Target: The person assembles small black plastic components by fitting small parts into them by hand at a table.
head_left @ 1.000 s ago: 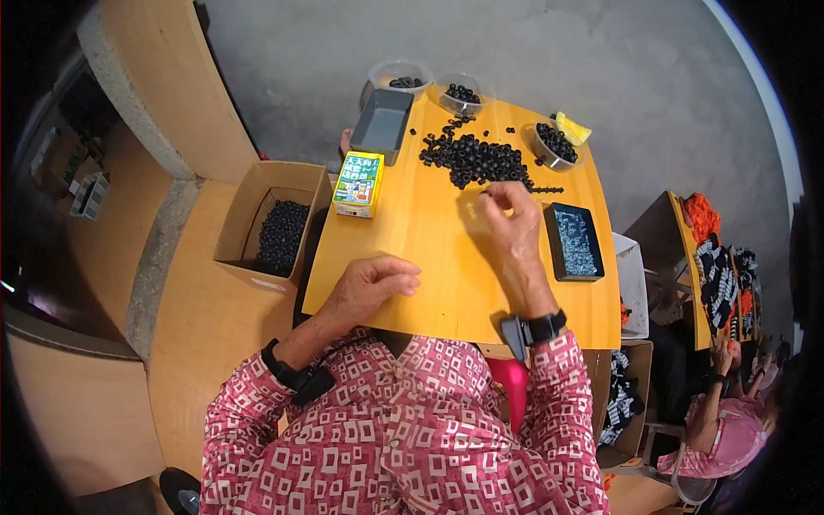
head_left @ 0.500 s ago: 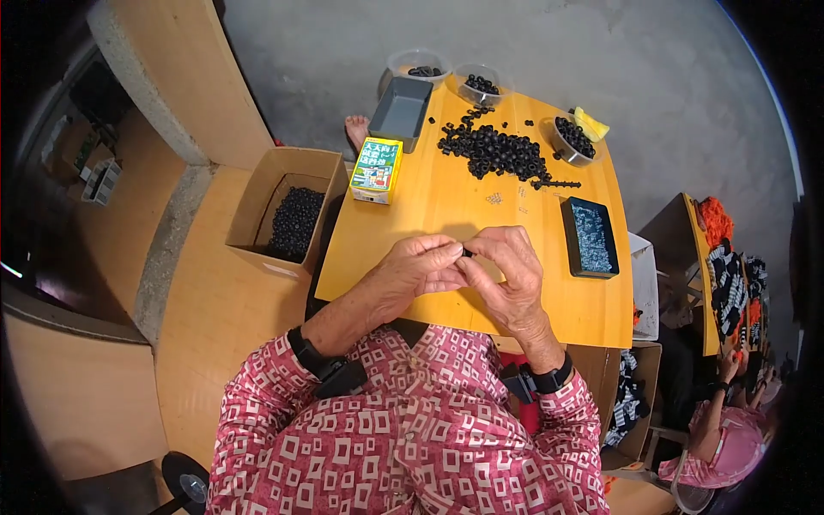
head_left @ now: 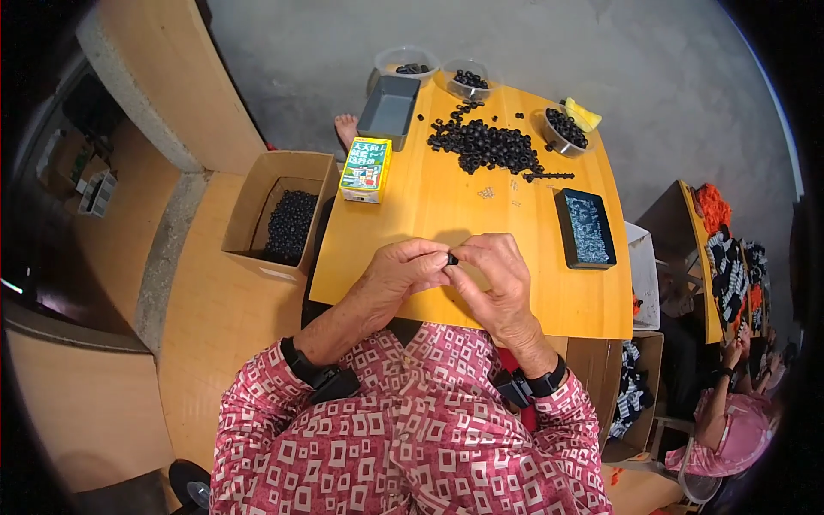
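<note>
Above the near edge of the yellow table [head_left: 412, 215], both my hands meet at a small black ring-like part [head_left: 451, 258]. My left hand [head_left: 403, 273] pinches it between thumb and forefinger. From the other side, the thumb and fingertips of my right hand [head_left: 493, 279] grip the same part. Its exact shape is partly hidden by the fingers. Farther back on the table lies a heap of black ring-shaped parts [head_left: 489, 148]. Tiny clear pieces [head_left: 487, 193] are scattered between the heap and my hands.
A black tray of small clear pieces [head_left: 587, 228] lies at the right. Bowls of black parts [head_left: 468, 79] [head_left: 565, 130], a grey bin [head_left: 389, 107] and a yellow-green carton [head_left: 366, 170] stand farther back. A cardboard box [head_left: 292, 225] is at left; another person [head_left: 730, 421] sits at right.
The view has shifted slightly. My fingers have turned the small black part, which now shows more between the fingertips. Both hands stay together over the table's near edge.
</note>
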`<action>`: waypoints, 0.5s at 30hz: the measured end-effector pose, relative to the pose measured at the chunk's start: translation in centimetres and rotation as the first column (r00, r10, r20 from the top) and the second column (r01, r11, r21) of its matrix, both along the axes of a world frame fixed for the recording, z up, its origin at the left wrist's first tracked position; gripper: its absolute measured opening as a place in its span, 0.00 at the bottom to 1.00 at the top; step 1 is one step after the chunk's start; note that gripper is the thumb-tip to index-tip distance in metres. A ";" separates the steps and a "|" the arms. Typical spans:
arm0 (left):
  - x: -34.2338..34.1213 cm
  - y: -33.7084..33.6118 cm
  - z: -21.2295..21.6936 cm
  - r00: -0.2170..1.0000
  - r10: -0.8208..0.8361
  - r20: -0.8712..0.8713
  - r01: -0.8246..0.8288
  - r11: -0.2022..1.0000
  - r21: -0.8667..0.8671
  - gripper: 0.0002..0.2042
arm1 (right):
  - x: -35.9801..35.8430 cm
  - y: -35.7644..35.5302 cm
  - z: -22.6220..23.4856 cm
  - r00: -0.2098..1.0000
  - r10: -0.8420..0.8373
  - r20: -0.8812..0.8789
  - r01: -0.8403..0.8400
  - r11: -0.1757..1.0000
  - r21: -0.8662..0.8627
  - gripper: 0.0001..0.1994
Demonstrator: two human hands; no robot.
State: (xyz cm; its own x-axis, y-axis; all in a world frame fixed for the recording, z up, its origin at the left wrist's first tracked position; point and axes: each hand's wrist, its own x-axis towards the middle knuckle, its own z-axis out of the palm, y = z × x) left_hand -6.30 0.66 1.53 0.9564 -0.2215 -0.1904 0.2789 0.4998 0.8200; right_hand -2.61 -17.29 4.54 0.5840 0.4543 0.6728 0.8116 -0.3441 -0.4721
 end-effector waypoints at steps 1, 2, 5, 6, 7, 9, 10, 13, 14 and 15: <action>0.0 0.0 -0.2 1.000 -0.008 0.000 0.008 1.000 -0.002 0.12 | 0.1 0.1 -0.5 0.993 -0.034 0.111 0.039 0.998 -0.045 0.10; 0.0 0.0 -0.3 1.000 0.022 -0.015 -0.022 0.999 0.047 0.11 | 0.0 0.0 -0.7 0.993 -0.042 0.112 0.047 0.998 -0.047 0.10; 0.0 -0.2 -0.8 0.995 0.077 0.065 -0.086 0.985 0.149 0.10 | -0.4 0.2 -0.6 0.955 -0.050 0.292 0.115 0.971 -0.209 0.10; 0.0 -0.3 -1.0 0.982 0.100 0.158 -0.131 0.971 0.201 0.10 | -0.4 0.2 -0.6 0.954 -0.053 0.293 0.120 0.970 -0.213 0.10; 0.0 -0.3 -1.2 0.983 0.095 0.160 -0.126 0.972 0.196 0.10 | -0.4 0.2 -0.7 0.970 -0.052 0.236 0.109 0.967 -0.231 0.10; 0.2 -0.2 -1.6 0.986 0.079 0.145 -0.109 0.971 0.213 0.09 | -0.3 -0.1 -1.1 0.994 -0.046 0.104 0.072 0.962 -0.265 0.10; 0.2 0.0 -1.5 0.986 0.082 0.146 -0.112 0.972 0.208 0.09 | 0.0 -0.4 -0.8 0.993 -0.042 0.106 0.070 0.960 -0.270 0.10; 0.3 0.6 -1.4 0.993 0.079 -0.092 -0.078 0.997 0.017 0.08 | 2.0 -1.9 1.9 0.997 0.053 0.061 -0.042 0.984 -0.172 0.11; 0.2 0.7 -1.4 0.994 0.064 -0.094 -0.065 0.998 -0.007 0.08 | 3.0 -2.7 2.2 0.993 -0.027 0.112 0.048 0.980 -0.191 0.10; 0.1 0.8 -1.5 0.994 0.051 -0.095 -0.054 0.998 -0.031 0.08 | 4.0 -3.5 2.3 0.981 -0.104 0.164 0.137 0.969 -0.205 0.09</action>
State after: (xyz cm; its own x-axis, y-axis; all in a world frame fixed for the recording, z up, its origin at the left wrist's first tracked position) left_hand -6.24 1.46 0.05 0.9451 -0.1794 -0.2733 0.3268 0.5428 0.7737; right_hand 1.43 -20.76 6.83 0.5425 0.5301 0.6517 0.8139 -0.5237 -0.2516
